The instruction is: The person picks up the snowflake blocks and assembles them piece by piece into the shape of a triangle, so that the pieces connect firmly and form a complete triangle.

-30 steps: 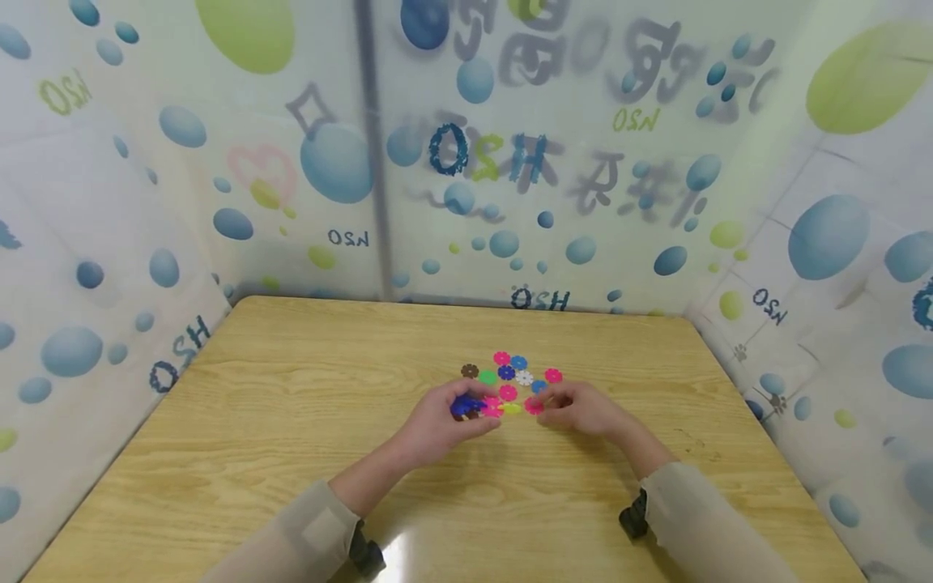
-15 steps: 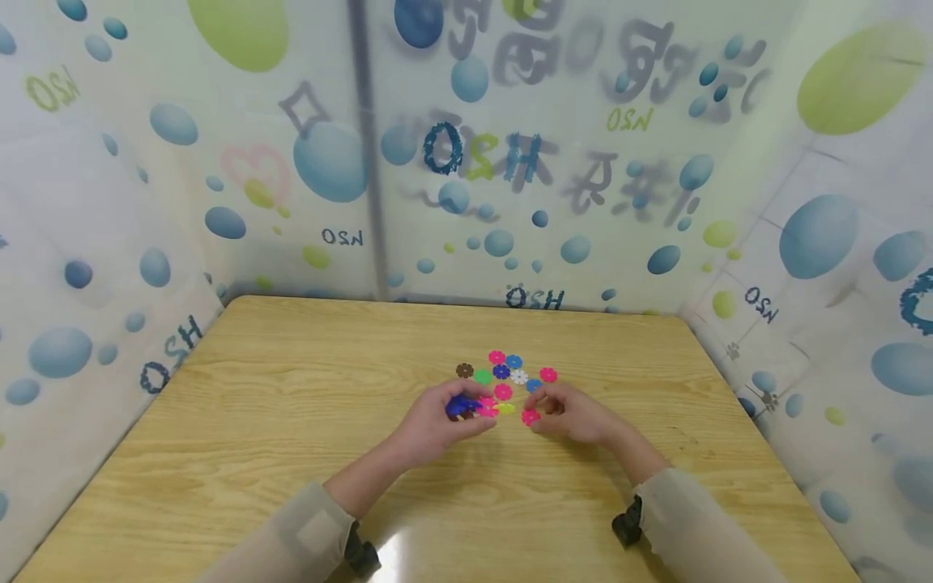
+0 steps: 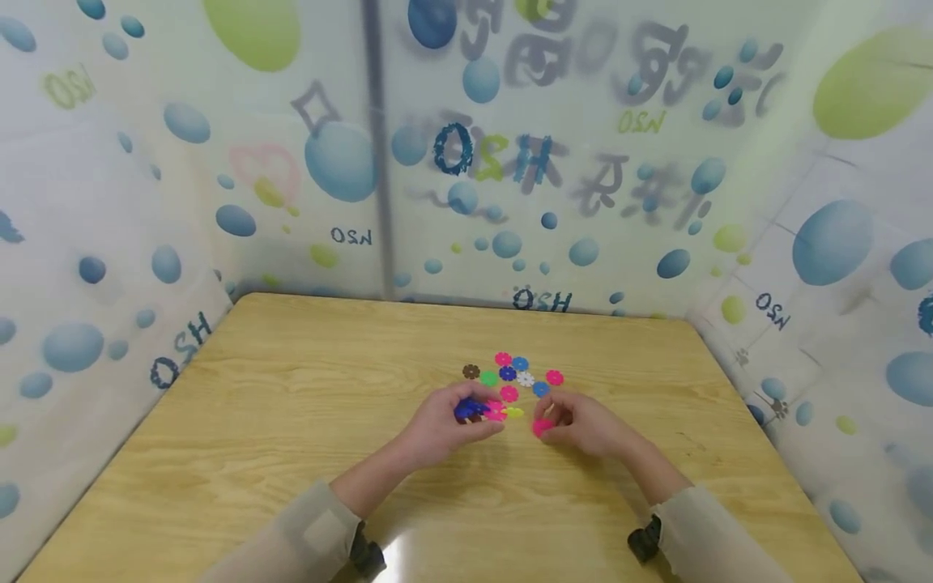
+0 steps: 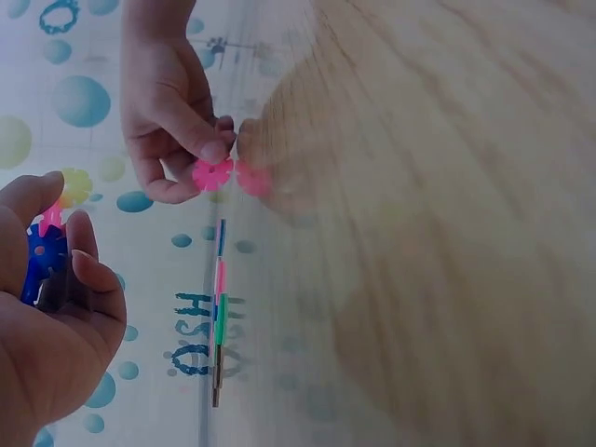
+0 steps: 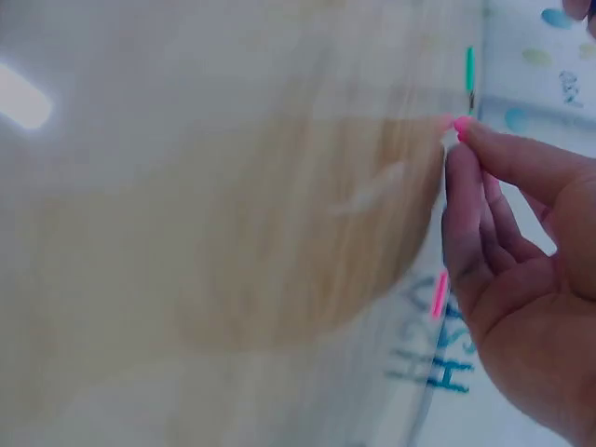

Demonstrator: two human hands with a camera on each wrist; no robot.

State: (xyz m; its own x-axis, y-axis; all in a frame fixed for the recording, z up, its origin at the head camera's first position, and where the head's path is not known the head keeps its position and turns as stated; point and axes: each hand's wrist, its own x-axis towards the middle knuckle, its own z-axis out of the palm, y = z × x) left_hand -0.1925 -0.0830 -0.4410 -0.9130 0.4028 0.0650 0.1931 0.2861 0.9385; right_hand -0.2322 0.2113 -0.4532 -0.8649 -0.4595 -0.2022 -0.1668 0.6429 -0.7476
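My left hand [image 3: 448, 421] grips a joined cluster of flower-shaped plastic discs [image 3: 481, 410], blue, pink and yellow; the left wrist view shows the blue disc [image 4: 42, 261] held between its curled fingers. My right hand [image 3: 576, 421] pinches a single pink disc [image 3: 543, 427] by thumb and fingertip just above the wooden table [image 3: 291, 421], a short gap right of the cluster. From the left wrist the pink disc [image 4: 212, 173] appears in the right hand's [image 4: 172, 116] fingertips. The right wrist view catches only the pink disc's edge [image 5: 459, 125] at the fingertip.
Several loose flower discs [image 3: 510, 374] in pink, blue, green, white and brown lie flat on the table just beyond both hands. Bubble-patterned plastic walls [image 3: 466, 162] enclose the table on three sides. Dark wrist mounts [image 3: 641, 538] sit at both sleeves.
My right hand has lifted the pink disc from the pile and drawn it slightly toward me and down. The left hand keeps holding its cluster in about the same place.
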